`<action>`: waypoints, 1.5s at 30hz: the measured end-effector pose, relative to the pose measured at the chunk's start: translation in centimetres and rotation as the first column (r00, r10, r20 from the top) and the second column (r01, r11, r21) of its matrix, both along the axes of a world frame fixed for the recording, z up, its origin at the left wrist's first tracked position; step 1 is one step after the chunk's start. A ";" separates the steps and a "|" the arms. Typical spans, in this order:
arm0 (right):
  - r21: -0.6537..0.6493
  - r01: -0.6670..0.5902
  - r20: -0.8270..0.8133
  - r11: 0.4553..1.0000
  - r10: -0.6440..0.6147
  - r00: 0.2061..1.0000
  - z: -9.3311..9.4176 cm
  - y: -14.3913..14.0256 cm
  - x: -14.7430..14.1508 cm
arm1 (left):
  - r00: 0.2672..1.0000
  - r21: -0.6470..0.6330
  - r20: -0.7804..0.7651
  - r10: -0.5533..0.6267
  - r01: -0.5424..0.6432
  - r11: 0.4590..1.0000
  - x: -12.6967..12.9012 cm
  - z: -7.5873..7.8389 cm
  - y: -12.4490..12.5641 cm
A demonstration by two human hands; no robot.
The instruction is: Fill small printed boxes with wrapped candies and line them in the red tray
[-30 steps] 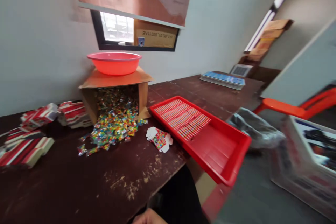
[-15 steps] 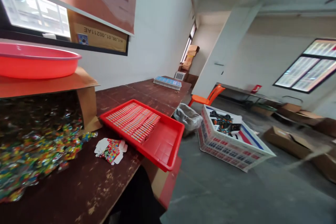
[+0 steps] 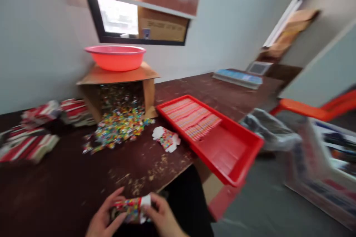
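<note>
At the table's front edge, a small printed carton (image 3: 131, 209) with a colourful pattern is between my two hands. My left hand (image 3: 104, 216) grips its left end, thumb in front and fingers behind. The white flap at its right end is pinched by my right hand (image 3: 164, 215). Further up the table lies a flattened carton (image 3: 167, 139) with the same sort of print and white flaps. A heap of small shiny wrapped pieces (image 3: 119, 127) spills from a cardboard box (image 3: 149, 94) lying on its side. Blur hides the carton's inside.
A red tray (image 3: 222, 153) with rows of small packed boxes (image 3: 191, 114) overhangs the table's right edge. A pink basin (image 3: 115, 59) tops the cardboard box. Red-and-white striped bundles (image 3: 30, 144) lie left. A bagged bin (image 3: 269, 129), orange chair (image 3: 306, 109) and white crate (image 3: 319, 177) stand right.
The view has swung left and down, bringing both hands with the small carton and the striped bundles into sight. The tray, basin and wrapped pieces now appear further right.
</note>
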State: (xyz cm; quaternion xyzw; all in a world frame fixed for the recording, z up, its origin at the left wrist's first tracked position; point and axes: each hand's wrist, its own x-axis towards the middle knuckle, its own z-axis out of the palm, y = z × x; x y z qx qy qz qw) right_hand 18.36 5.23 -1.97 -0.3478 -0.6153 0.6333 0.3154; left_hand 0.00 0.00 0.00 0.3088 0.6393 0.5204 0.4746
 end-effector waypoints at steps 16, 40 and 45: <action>0.682 -0.253 0.533 0.686 -0.230 0.814 -0.8 17.2 -10.6 | 0.922 -0.058 0.384 0.042 -0.021 0.998 -1.2 -1.0 -2.0; 0.474 -0.186 0.215 0.861 0.092 0.972 4.4 5.2 -3.6 | 0.969 -0.019 0.225 -0.098 0.105 0.994 0.7 -0.7 0.7; 0.196 0.097 -0.016 0.976 -0.096 0.995 2.4 3.9 -3.5 | 0.953 -0.064 0.299 -0.036 0.057 0.996 0.6 -0.5 0.3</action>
